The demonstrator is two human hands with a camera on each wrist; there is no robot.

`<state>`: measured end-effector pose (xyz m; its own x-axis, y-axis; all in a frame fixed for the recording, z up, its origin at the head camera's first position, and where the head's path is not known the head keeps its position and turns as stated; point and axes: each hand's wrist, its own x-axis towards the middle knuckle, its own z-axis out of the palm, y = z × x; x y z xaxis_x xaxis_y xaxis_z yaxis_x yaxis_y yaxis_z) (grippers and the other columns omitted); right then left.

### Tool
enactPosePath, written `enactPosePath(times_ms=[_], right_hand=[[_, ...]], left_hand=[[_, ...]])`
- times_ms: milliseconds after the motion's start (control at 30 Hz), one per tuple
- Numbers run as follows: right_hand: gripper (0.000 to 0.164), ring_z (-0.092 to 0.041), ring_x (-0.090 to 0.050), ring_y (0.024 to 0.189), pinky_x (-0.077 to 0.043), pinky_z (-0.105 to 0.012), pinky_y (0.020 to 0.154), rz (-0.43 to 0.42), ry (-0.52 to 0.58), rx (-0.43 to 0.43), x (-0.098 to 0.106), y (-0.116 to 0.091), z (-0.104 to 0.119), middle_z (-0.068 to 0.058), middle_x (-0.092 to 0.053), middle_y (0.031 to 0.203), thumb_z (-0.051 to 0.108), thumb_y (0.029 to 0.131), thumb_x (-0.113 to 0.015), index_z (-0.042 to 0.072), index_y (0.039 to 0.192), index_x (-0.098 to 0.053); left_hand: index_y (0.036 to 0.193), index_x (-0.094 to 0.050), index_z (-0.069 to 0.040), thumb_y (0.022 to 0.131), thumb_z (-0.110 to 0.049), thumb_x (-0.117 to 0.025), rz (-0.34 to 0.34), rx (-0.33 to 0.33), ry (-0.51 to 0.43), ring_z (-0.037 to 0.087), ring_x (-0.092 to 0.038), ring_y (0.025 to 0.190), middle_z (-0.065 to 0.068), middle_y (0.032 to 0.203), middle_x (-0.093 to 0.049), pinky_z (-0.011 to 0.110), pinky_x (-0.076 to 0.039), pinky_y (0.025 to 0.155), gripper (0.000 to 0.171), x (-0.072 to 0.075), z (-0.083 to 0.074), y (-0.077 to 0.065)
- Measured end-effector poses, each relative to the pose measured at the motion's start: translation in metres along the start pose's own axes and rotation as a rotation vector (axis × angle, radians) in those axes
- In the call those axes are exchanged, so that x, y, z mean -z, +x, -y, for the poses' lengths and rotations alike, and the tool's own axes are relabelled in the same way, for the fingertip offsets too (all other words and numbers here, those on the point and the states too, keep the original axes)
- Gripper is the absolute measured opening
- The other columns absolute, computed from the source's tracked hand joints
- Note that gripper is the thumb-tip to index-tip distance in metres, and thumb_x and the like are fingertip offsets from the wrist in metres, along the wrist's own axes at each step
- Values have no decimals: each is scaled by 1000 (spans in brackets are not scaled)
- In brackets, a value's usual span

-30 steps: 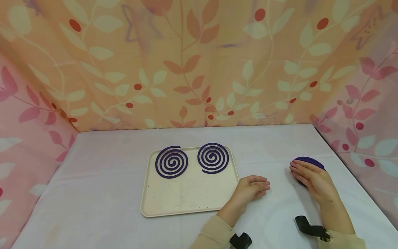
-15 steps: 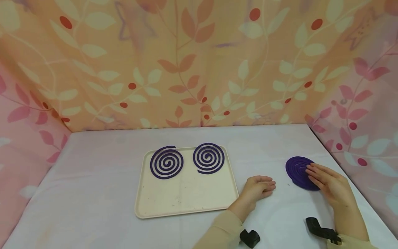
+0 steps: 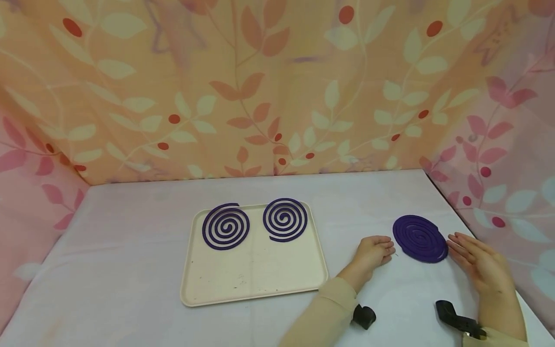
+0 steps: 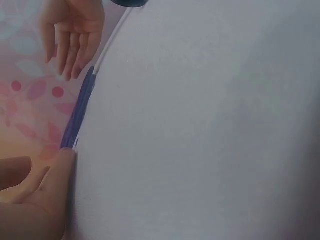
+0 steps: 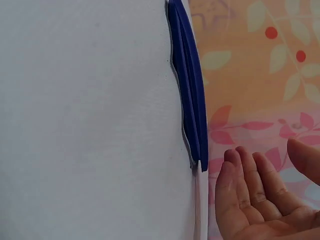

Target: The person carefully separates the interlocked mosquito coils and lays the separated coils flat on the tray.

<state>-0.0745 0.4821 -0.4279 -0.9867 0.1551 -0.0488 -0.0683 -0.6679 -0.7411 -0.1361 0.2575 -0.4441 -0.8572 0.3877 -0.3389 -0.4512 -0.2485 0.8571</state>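
A purple mosquito coil stack (image 3: 419, 239), its spirals nested close together, lies flat on the white cloth at the right. Just off its left edge is my left hand (image 3: 374, 255), fingers extended towards it. My right hand (image 3: 484, 265) stands at its right edge, fingers relaxed and fingertips right at the rim. The left wrist view shows the stack (image 4: 80, 110) edge-on between both hands. In the right wrist view the layers of the stack (image 5: 187, 85) show, with my right hand (image 5: 262, 197) cupped palm-up beside it. Neither hand grips anything.
A cream tray (image 3: 256, 274) sits left of my hands. Along its far side lie two single mosquito coils, a left coil (image 3: 226, 226) and a right coil (image 3: 284, 220), both overlapping the rim. Patterned curtains (image 3: 277, 86) enclose the table at the back and sides.
My right hand has drawn off the coil stack to its right edge, uncovering it. My left hand has shifted right, closer to the stack. The view has turned slightly right.
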Motion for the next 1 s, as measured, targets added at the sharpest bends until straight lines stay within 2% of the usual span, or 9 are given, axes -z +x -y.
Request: enactPosePath(times_ms=[133, 333, 533, 667, 767, 1000], right_hand=[[36, -25, -69, 86, -57, -31, 74, -34, -34, -21, 4, 0, -1, -16, -70, 91, -9, 97, -36, -4, 94, -72], [37, -22, -69, 86, -57, -30, 73, -22, -68, -44, 11, -1, -4, -13, -70, 90, -9, 97, -35, -2, 93, -72], [36, -20, -69, 85, -57, -28, 73, -47, -77, -71, 14, -2, -4, -13, -70, 88, -9, 96, -38, -1, 91, -72], [36, -19, -68, 85, -56, -27, 73, -40, -135, -92, 15, -2, -3, -12, -70, 89, -7, 97, -39, 2, 91, -73], [36, -17, -68, 86, -57, -27, 72, -41, -169, -112, 17, -3, -2, -9, -71, 91, -6, 97, -40, 5, 92, -74], [35, -14, -67, 87, -56, -27, 72, -54, -126, -141, 17, -2, -2, -6, -71, 93, -9, 96, -41, 3, 94, -74]], left_hand=[[114, -59, 11, 86, 16, -51, 2, 7, -39, 28, -63, 102, 18, 111, -64, 38, -52, 87, 30, -2, 0, 4], [116, -59, 11, 80, 20, -47, 11, 3, -46, 27, -62, 104, 17, 115, -63, 39, -52, 87, 39, -6, 2, 6], [119, -56, 12, 80, 21, -46, 24, -5, -69, 29, -61, 106, 18, 117, -62, 39, -52, 87, 41, -4, 2, 5], [119, -55, 13, 80, 20, -46, 26, -3, -84, 31, -60, 108, 20, 119, -61, 40, -51, 89, 41, -3, 2, 4], [118, -57, 11, 82, 19, -48, 6, 4, -86, 30, -61, 106, 19, 117, -62, 40, -52, 88, 37, -4, 2, 2], [113, -60, 8, 83, 16, -53, -37, 6, -72, 26, -63, 98, 15, 110, -65, 38, -54, 83, 31, -5, 0, -2]])
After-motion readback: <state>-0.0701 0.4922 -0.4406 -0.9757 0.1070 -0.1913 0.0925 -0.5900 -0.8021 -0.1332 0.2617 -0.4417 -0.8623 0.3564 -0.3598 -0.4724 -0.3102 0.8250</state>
